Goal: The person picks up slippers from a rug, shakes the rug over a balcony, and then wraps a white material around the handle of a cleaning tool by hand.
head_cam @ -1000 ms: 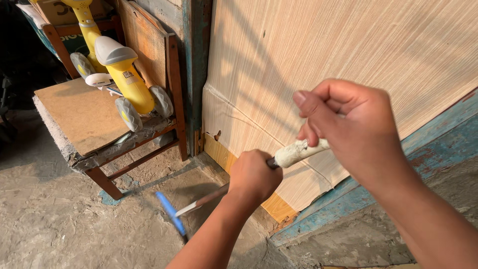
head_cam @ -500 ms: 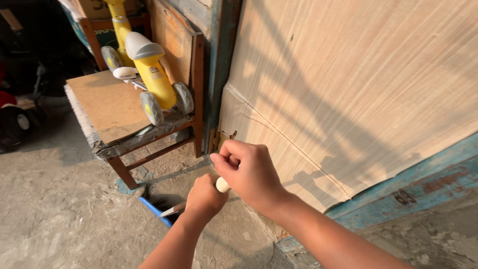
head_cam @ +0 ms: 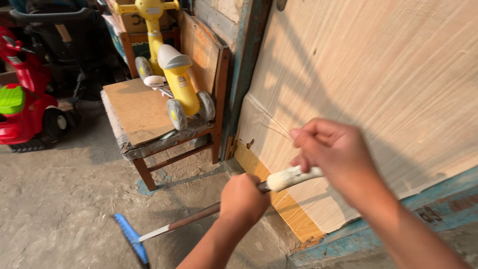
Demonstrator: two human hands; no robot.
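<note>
My left hand [head_cam: 244, 197] is closed around the brown shaft of a long-handled broom [head_cam: 189, 220]. Its blue head [head_cam: 131, 238] rests on the concrete floor at the lower left. My right hand [head_cam: 334, 154] grips the pale, wrapped upper end of the same handle [head_cam: 290, 178]. Both hands are in front of a large wood-grain panel [head_cam: 368, 84] that leans against a blue frame.
A worn wooden chair [head_cam: 144, 117] stands left of the panel with a yellow toddler ride-on toy [head_cam: 172, 74] on its seat. A red and green ride-on toy [head_cam: 20, 107] sits at the far left. A blue post [head_cam: 249, 55] runs up beside the chair.
My view has swung left and back. My right hand has slid up the handle away from my left hand, and the blue broom head has shifted across the floor.
</note>
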